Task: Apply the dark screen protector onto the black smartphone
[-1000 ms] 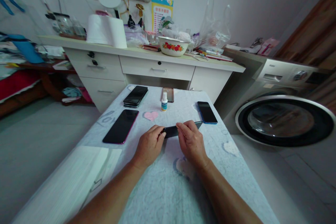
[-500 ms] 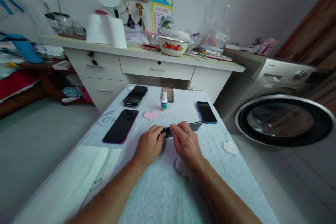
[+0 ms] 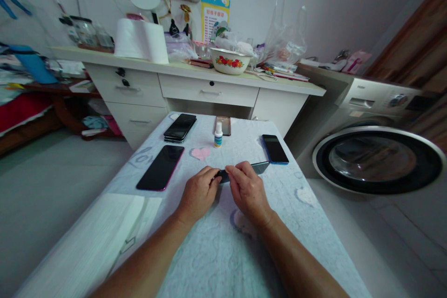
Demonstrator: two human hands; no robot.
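A dark phone [image 3: 260,167] is held on edge, tilted, above the middle of the table. My left hand [image 3: 199,194] grips its left end between thumb and fingers. My right hand [image 3: 248,191] is closed against the same phone near its middle, fingertips pinched at the upper edge; whether they hold anything small is hidden. Beyond the hands stands a small white bottle [image 3: 218,136] with a blue label. A black phone with a pink edge [image 3: 161,167] lies to the left, and a blue-edged phone [image 3: 275,149] lies to the right.
A stack of phones [image 3: 180,127] is at the table's far left, and a brown-rimmed case [image 3: 226,125] lies behind the bottle. White paper [image 3: 87,237] covers the near left of the table [image 3: 209,260]. A cabinet [image 3: 209,91] stands beyond, a washing machine [image 3: 377,139] to the right.
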